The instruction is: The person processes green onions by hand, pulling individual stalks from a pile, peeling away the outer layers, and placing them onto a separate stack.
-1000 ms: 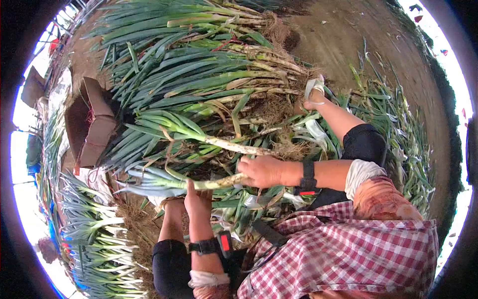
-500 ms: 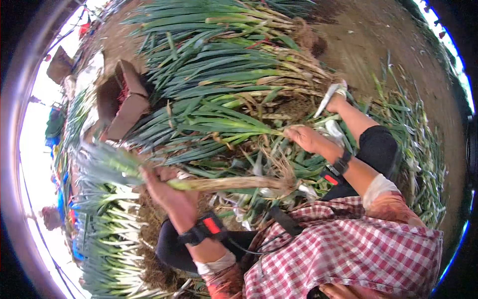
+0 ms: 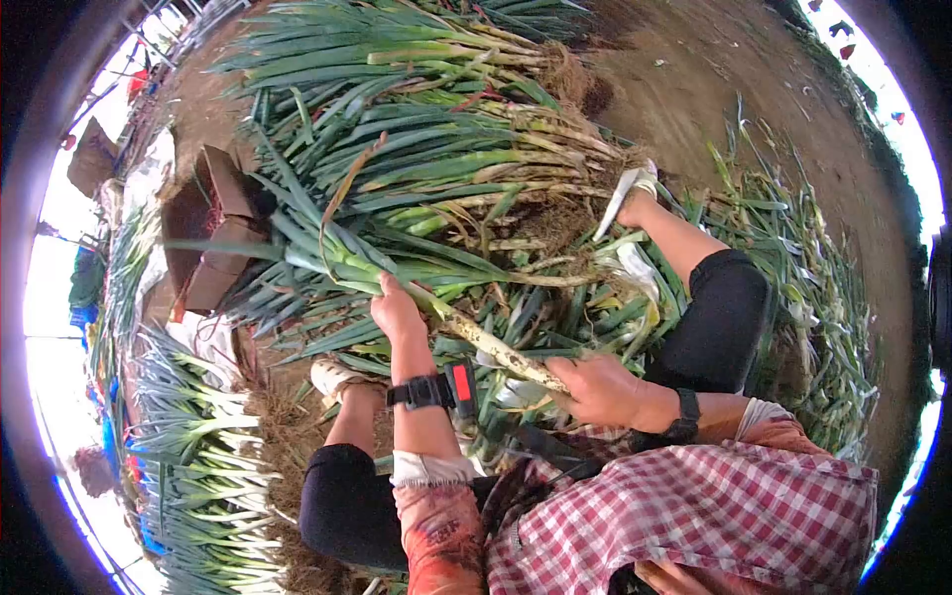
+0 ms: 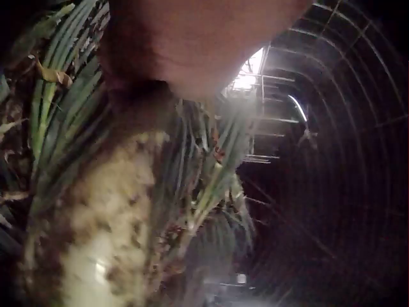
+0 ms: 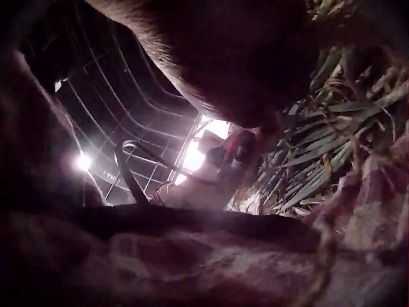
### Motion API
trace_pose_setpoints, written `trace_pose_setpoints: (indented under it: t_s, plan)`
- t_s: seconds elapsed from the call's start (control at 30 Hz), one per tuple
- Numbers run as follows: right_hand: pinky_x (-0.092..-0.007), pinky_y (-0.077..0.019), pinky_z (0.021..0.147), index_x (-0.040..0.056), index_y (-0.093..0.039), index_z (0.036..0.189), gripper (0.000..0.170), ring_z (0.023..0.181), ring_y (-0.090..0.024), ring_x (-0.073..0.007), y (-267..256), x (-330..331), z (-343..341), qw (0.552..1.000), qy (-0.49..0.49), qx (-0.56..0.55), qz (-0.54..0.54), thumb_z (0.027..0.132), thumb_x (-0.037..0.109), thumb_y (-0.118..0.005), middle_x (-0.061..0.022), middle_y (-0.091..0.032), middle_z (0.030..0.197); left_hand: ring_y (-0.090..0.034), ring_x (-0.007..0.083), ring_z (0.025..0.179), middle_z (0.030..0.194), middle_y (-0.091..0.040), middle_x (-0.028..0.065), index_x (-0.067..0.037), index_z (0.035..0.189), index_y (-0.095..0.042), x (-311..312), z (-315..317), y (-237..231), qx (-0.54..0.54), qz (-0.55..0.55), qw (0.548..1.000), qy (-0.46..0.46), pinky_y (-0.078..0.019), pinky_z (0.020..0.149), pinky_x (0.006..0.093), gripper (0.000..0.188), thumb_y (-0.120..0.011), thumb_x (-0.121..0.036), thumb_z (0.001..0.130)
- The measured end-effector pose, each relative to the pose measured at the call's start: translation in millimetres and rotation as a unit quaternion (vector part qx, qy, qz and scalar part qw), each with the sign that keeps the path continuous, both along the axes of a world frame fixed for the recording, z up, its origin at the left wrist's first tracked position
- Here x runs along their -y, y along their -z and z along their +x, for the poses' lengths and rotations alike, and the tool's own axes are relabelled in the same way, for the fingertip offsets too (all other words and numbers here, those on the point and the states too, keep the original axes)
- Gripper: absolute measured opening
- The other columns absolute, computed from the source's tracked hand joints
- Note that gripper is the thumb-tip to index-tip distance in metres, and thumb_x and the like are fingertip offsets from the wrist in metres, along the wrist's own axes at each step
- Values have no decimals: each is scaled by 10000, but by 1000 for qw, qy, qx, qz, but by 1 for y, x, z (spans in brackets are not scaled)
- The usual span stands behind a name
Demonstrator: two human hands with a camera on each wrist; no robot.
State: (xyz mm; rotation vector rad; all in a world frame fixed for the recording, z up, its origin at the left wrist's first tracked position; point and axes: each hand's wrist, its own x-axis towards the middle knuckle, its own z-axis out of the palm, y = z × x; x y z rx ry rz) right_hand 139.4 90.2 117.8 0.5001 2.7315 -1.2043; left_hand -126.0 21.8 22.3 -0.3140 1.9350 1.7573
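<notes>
Bare earth floor (image 3: 684,69); near the cardboard box (image 3: 220,233), left hand (image 3: 398,311) and right hand (image 3: 603,391) clasp one leek (image 3: 491,344); I'd grip lightly.

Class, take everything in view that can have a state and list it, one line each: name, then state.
Held green onion, raised at a slant, pale part dark-spotted
Left hand, gripping it near the leaves
Right hand, gripping its lower end
Onion pile, lying down, roots attached
Cardboard box, open
White-stalked onions, laid side by side
Leafy scraps, strewn on the ground
</notes>
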Motion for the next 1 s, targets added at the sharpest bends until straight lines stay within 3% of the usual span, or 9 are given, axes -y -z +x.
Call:
trace_pose_setpoints:
  t_s: [0.1, 0.2, 0.3, 0.33, 0.5, 0.73, 0.87, 0.93, 1.0]
  plan:
    - [-451, -419, 526, 15, -471, 891, 290, 601, -539, -382, 8, -5, 0, 999, 44, 11, 0, 755, 251, -574, -188, -539, 628, -565, 241, 519, 741, -576, 157, 56, 890, -458, -8, 9, 29, -60, 29, 996, -62, -450, 391, 303, 314, -447, -258, 874]
    - [-388, -425, 532, 9, -537, 883, 252, 627, -551, -357, 20, -9, -20, 974, 187, -8, -124, 739, 202, -614, -187, -547, 646, -576, 245, 608, 744, -547, 148, 19, 927, -487, -17, 54, 5, 179, 53, 975, -118, -494, 511, 329, 253, -395, -211, 873]
    - [-340, -409, 528, -15, -567, 804, 227, 529, -511, -199, 32, -20, -42, 964, 206, -33, -165, 745, 201, -604, -162, -518, 601, -527, 209, 554, 674, -527, 83, -51, 910, -466, 13, 102, 47, 354, 376, 855, -42, -463, 482, 304, 292, -321, -304, 895]
    - [-334, -409, 535, -20, -574, 809, 237, 527, -471, -149, 51, -22, -42, 955, 205, -48, -211, 743, 206, -604, -153, -507, 587, -475, 183, 487, 608, -485, 62, -63, 856, -449, 2, 107, 7, 393, 229, 882, -124, -417, 435, 276, 315, -289, -330, 898]
    - [-339, -415, 545, -23, -563, 815, 244, 562, -534, -284, 48, -30, -66, 959, 238, -96, -118, 736, 205, -596, -182, -540, 632, -391, 147, 406, 558, -453, 28, -76, 784, -476, 18, 166, -67, 436, 99, 874, 190, -314, 368, 244, 228, -314, -217, 860]
    - [-296, -427, 563, -34, -558, 936, 253, 622, -522, -104, 40, -60, -73, 948, 155, -172, -220, 749, 136, -578, -70, -589, 686, -476, 131, 443, 621, -542, 33, -50, 876, -581, 70, 162, -67, 297, -53, 779, 551, -373, 399, 262, 166, -494, -180, 823]
    - [-287, -436, 593, -33, -554, 956, 246, 639, -520, -103, -6, -45, -53, 908, 164, -112, -369, 771, 128, -568, -71, -593, 713, -515, 177, 739, 826, -542, 96, -13, 926, -529, 104, 101, 18, 183, 0, 966, 181, -433, 665, 322, 362, -443, -357, 848]
    - [-267, -445, 644, -24, -554, 989, 249, 692, -526, -95, -23, -37, -38, 842, 183, 40, -506, 794, 129, -562, -59, -603, 765, -422, 256, 966, 1054, -424, 169, -11, 1126, -370, 93, 62, -12, 194, 165, 964, 80, -356, 829, 366, 561, -409, -492, 840]
    - [-261, -446, 656, -24, -551, 1006, 261, 706, -532, -93, -3, -28, -32, 897, 110, -56, -424, 794, 129, -566, -58, -610, 792, -213, 339, 1258, 1371, -130, 232, 3, 1332, -97, 73, 36, -66, 203, 317, 925, 60, -216, 999, 463, 810, -373, -561, 820]
